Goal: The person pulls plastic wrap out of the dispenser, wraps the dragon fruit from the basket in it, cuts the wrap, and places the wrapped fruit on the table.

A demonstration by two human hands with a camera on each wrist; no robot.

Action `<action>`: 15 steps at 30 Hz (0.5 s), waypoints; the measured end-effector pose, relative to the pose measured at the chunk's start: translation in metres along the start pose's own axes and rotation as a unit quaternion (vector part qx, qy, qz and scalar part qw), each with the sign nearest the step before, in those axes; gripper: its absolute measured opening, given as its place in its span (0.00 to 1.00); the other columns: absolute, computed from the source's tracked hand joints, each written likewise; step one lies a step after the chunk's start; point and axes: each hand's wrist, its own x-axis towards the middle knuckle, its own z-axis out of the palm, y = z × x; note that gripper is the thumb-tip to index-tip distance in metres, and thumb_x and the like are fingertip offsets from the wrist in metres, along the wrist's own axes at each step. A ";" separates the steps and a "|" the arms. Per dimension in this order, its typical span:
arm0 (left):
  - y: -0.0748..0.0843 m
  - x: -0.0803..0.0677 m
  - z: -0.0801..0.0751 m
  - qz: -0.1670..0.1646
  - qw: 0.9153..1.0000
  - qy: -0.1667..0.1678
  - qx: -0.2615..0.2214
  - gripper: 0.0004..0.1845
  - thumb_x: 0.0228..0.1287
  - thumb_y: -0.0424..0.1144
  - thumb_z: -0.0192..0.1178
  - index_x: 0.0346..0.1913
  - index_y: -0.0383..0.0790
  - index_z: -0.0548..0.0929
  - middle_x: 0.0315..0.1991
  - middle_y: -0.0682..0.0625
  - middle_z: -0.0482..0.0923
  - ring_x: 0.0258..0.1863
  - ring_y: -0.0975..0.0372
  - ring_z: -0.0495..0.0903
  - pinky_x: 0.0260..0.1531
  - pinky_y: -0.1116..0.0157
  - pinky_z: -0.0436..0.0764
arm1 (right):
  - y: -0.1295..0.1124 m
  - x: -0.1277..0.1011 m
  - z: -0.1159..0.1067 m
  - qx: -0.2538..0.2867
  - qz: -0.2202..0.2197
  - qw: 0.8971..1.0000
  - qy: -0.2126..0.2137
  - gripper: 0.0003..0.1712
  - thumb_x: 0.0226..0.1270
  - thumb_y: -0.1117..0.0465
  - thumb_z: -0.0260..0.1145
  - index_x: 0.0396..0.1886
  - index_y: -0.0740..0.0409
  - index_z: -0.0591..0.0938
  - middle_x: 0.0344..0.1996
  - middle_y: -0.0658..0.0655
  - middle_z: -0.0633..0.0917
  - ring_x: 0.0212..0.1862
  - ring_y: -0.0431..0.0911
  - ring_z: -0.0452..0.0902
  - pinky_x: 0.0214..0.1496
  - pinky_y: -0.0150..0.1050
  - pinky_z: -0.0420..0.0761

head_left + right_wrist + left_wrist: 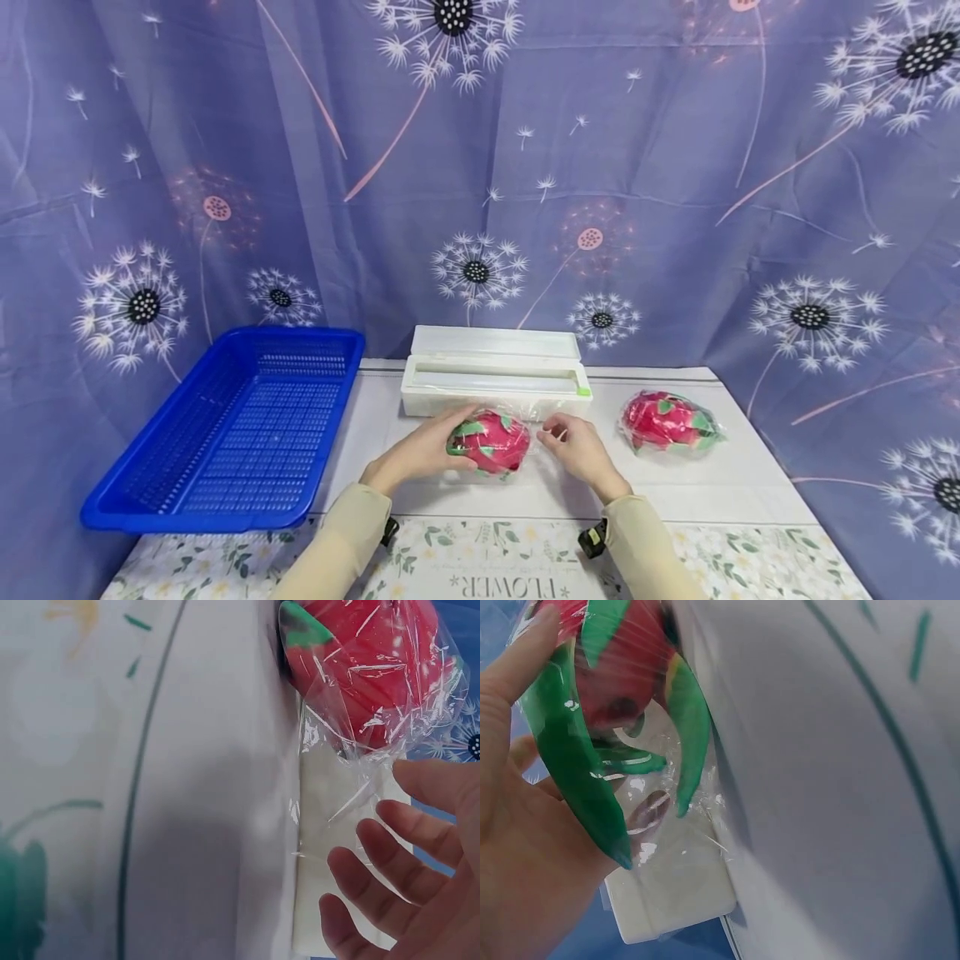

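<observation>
In the head view a red dragon fruit (497,442) with green scales sits at the middle of the table, wrapped in clear plastic film. My left hand (427,446) grips its left side, thumb in front and fingers behind. The left wrist view shows shiny film stretched over the fruit's green tips (577,757). On the other side, my right hand (577,450) is close to a loose end of film (352,787), its fingers bent and apart, the thumb tip right by the film. Behind the fruit stands a white film dispenser box (495,403), its lid raised.
A second wrapped dragon fruit (666,419) lies to the right on the white table top (450,500). At the left stands a blue perforated basket (247,450). A flower-print cloth (750,554) covers the near edge, and a purple dandelion curtain (637,192) hangs behind.
</observation>
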 end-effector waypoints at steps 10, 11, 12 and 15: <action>0.009 -0.003 0.003 -0.014 1.000 -0.011 0.014 0.52 0.52 0.57 0.72 0.77 0.52 0.56 0.71 0.42 0.60 0.67 0.45 0.64 0.61 0.43 0.66 | 0.012 -0.002 -0.008 -0.001 0.021 0.999 0.028 0.05 0.66 0.60 0.66 0.32 0.55 0.85 0.25 0.47 0.82 0.27 0.41 0.75 0.35 0.40 0.75; 0.009 -0.003 0.003 -0.014 1.000 -0.009 0.018 0.52 0.52 0.57 0.72 0.77 0.52 0.56 0.71 0.42 0.60 0.66 0.45 0.64 0.61 0.43 0.66 | 0.014 -0.002 -0.010 0.002 0.024 0.999 0.030 0.04 0.66 0.60 0.66 0.32 0.55 0.85 0.25 0.47 0.82 0.28 0.41 0.75 0.35 0.40 0.75; 0.010 -0.003 0.003 -0.013 1.000 -0.008 0.023 0.53 0.51 0.58 0.72 0.77 0.53 0.56 0.71 0.42 0.60 0.66 0.46 0.65 0.61 0.44 0.66 | 0.015 -0.002 -0.012 0.003 0.029 0.999 0.030 0.03 0.66 0.60 0.66 0.33 0.54 0.85 0.26 0.47 0.82 0.28 0.41 0.75 0.36 0.40 0.75; 0.012 -0.003 0.003 -0.010 0.999 -0.004 0.034 0.53 0.51 0.61 0.71 0.77 0.55 0.55 0.71 0.43 0.61 0.66 0.47 0.66 0.60 0.44 0.67 | 0.019 -0.001 -0.020 0.012 0.040 0.999 0.035 0.03 0.66 0.60 0.66 0.35 0.54 0.85 0.27 0.48 0.83 0.30 0.42 0.76 0.37 0.40 0.75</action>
